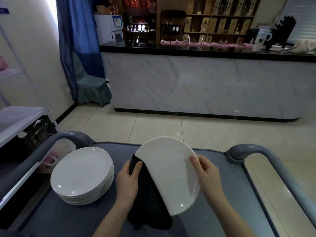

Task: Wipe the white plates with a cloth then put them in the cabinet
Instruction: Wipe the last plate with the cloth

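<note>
I hold one white plate (pixel 168 170) tilted above the grey cart top (pixel 220 218). My right hand (pixel 207 175) grips its right rim, thumb on the face. My left hand (pixel 128 180) grips a black cloth (pixel 150 202) against the plate's left edge; the cloth hangs down below and behind the plate. A stack of several white plates (pixel 82 175) sits on the cart to the left of my hands.
The cart has grey curved handles at the left (pixel 71 136) and right (pixel 253 150). A white shelf unit (pixel 17 127) with a black crate (pixel 39 132) stands at the left. A marble-fronted counter (pixel 205 86) lies across the tiled floor ahead.
</note>
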A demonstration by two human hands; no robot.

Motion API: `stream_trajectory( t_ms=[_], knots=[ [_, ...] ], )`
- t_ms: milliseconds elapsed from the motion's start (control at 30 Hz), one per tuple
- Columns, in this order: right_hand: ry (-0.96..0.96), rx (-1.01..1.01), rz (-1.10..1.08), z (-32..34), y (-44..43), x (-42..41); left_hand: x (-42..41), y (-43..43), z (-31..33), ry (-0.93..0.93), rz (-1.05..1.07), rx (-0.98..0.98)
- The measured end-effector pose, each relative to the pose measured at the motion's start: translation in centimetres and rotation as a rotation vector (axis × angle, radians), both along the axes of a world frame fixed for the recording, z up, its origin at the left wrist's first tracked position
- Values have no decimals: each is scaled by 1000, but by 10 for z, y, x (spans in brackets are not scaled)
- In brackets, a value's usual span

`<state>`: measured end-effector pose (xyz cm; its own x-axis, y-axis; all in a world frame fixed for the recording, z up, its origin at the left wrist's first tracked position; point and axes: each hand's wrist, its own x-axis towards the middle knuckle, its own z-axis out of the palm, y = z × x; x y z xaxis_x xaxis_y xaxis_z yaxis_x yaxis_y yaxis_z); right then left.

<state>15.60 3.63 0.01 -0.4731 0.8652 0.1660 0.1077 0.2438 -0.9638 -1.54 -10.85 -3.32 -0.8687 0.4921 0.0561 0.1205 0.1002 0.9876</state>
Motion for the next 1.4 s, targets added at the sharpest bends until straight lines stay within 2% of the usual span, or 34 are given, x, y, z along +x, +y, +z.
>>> stream_trajectory(
  t_ms=[67, 167, 233, 300, 367, 433, 500, 600, 700, 833, 933, 1000, 1067, 1133, 1300, 1400],
  knots=[
    [-118, 48, 194, 14, 13, 4, -7, -3, 5, 152, -122, -30],
    [-421, 230, 472, 23, 16, -8, -4, 4, 17, 314, -410, -105],
    [-505, 361, 534, 17, 13, -17, 0, 9, 19, 366, -474, -132],
    [-429, 413, 457, 13, 13, -18, 0, 9, 18, 347, -430, -120],
    [-326, 399, 319, 12, 16, -15, -2, 5, 14, 293, -292, -90],
    [-179, 231, 100, 10, 14, -13, -1, 1, 4, 182, -100, -52],
    [20, -21, -121, 6, 2, -18, 13, 3, -3, 0, 96, -13],
    [178, -226, -269, -4, -20, -28, 30, 12, -10, -181, 299, -4],
    [127, -131, -237, -9, -17, -21, 22, 9, -10, -231, 179, 66],
    [-39, 46, -16, 3, 7, -6, -1, 1, 0, 44, -69, -4],
    [-245, 177, 195, 17, 17, -8, -13, 6, 11, 188, -251, -62],
    [-290, 237, 261, 22, 17, -12, -15, 10, 15, 224, -342, -104],
    [-259, 243, 230, 26, 17, -14, -13, 11, 14, 175, -307, -76],
    [-171, 204, 112, 23, 13, -16, -10, 11, 9, 84, -157, -28],
    [225, -231, -383, 1, -30, -39, 31, 25, -4, -362, 284, 142],
    [265, -385, -451, -19, -46, -51, 52, 35, -4, -500, 360, 203]
  ],
)
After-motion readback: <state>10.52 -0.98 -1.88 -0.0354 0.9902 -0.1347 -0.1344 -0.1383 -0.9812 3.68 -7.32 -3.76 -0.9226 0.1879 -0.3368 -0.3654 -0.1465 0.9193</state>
